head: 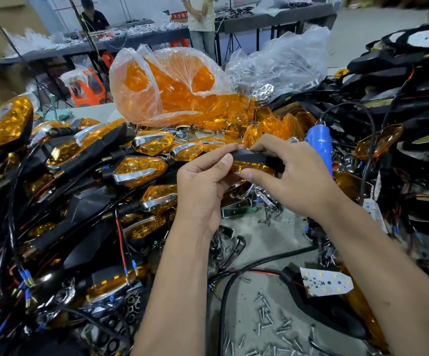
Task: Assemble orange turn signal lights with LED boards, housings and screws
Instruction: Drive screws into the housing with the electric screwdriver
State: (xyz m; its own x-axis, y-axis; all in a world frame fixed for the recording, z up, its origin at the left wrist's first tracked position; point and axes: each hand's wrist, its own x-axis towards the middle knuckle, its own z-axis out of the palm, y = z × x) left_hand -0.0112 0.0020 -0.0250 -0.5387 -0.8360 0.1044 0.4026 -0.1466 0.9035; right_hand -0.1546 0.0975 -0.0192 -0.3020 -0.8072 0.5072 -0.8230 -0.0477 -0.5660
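- At the centre of the frame both hands hold one turn signal light: a black housing on top, an orange lens below. The left hand pinches its left end, thumb on top. The right hand curls over the housing, thumb against the lens edge.
- Whether lens and housing are fully seated cannot be told; fingers cover the seam. Uneven squeezing could leave one side proud, and a screw would then lock in the gap.
- The light is held in mid-air above a dense heap of finished lights and chrome trims. If the pinch slips, it would likely drop among look-alikes and be hard to pick out.
- The blue electric screwdriver stands just right of the right hand, its cord looping near the wrist; reaching for it could snag the cord.
- Loose screws lie scattered at lower centre, well apart from the hands. Fetching one means freeing a hand, which could let the halves shift.
- A bare LED board at lower right trails thin wires that a passing forearm could drag.
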